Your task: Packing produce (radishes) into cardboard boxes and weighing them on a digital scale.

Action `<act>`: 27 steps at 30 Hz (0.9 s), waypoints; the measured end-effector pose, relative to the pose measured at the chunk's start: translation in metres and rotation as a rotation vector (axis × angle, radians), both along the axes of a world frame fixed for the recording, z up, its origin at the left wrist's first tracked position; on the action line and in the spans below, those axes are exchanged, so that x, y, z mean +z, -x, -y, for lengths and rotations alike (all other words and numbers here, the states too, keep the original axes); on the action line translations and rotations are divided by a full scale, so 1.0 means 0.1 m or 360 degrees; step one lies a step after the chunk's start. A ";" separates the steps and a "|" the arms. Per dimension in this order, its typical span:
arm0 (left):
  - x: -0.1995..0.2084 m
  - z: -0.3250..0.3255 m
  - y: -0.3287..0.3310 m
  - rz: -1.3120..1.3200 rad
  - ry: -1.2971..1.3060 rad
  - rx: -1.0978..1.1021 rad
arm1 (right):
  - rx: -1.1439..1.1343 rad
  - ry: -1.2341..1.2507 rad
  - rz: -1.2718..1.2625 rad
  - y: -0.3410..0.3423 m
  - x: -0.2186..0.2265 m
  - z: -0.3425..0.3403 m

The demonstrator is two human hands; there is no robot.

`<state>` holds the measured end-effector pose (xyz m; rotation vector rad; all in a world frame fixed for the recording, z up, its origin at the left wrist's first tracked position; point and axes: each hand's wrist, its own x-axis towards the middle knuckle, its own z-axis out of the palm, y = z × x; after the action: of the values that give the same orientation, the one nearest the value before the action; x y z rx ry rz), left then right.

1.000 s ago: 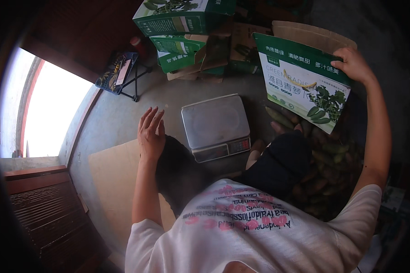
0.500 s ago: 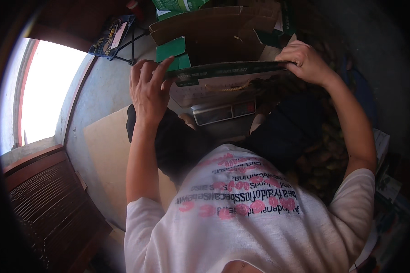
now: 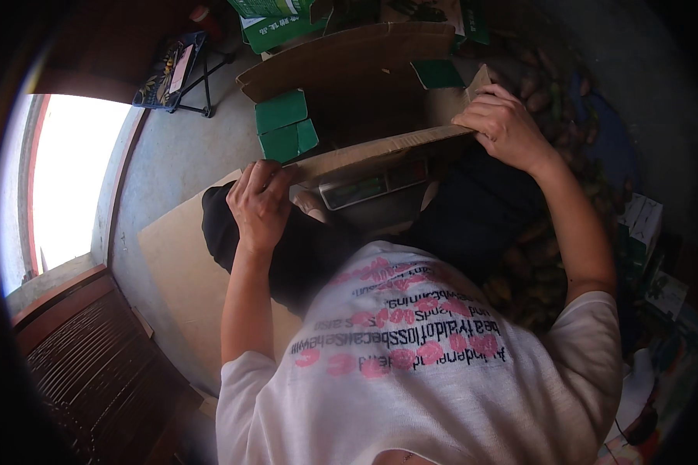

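Basically, the open carton (image 3: 388,144) is held mouth up by its near rim, left end hooked under the curled fingers of the left hand (image 3: 261,203), right corner gripped in the partly closed right hand (image 3: 504,128), presumably so the mouth is kept spread and level. Front edge of the scale (image 3: 372,186) is left showing below that rim; contact can't be told. Black and pink lettering is carried on the white shirt (image 3: 399,333), pale characters on a green box (image 3: 283,31) beyond the carton's far edge.

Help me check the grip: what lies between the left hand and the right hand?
The near edge of the open cardboard box stretches between the left hand and right hand, as the head view shows.
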<state>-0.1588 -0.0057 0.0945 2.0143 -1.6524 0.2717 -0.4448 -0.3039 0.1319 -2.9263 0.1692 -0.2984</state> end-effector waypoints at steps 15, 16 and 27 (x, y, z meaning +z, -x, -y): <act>0.02 -0.10 0.10 -0.0057 -0.0097 0.0082 | -0.0021 0.0042 0.0058 0.00 0.02 -0.09; 0.04 -0.10 0.12 -0.0081 -0.0147 0.0074 | -0.0027 0.0009 0.0021 0.02 0.02 -0.11; 0.01 -0.18 0.23 -0.0098 -0.0490 0.0114 | -0.0110 0.0136 -0.0095 -0.07 -0.23 -0.19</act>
<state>-0.1817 0.0126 0.0957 2.2839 -1.6682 -0.0235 -0.4377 -0.2847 0.1093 -3.0206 0.2738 -0.2341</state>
